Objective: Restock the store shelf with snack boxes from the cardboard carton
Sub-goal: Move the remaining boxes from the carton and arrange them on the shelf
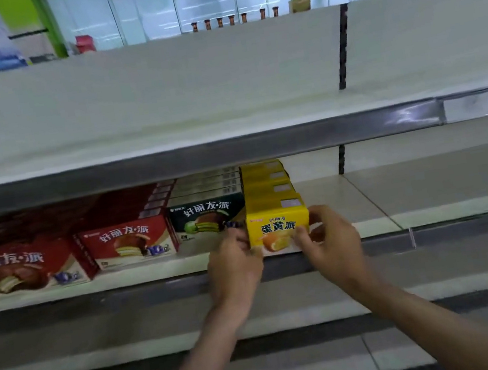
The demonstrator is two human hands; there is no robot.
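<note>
A yellow snack box [278, 225] stands at the front of a row of yellow boxes on the middle shelf [433, 215]. My left hand [235, 259] grips its left edge with curled fingers. My right hand [329, 237] pinches its lower right corner. Left of it stand a dark green box [207, 221] and two red boxes [127, 243], [13, 272], each fronting its own row. The cardboard carton is out of view.
To the right of the yellow row the middle shelf is bare. The upper shelf [225, 114] holds nothing. Lower shelves [101, 338] run below my forearms. Small bottles [231, 20] and packets stand on the top level far behind.
</note>
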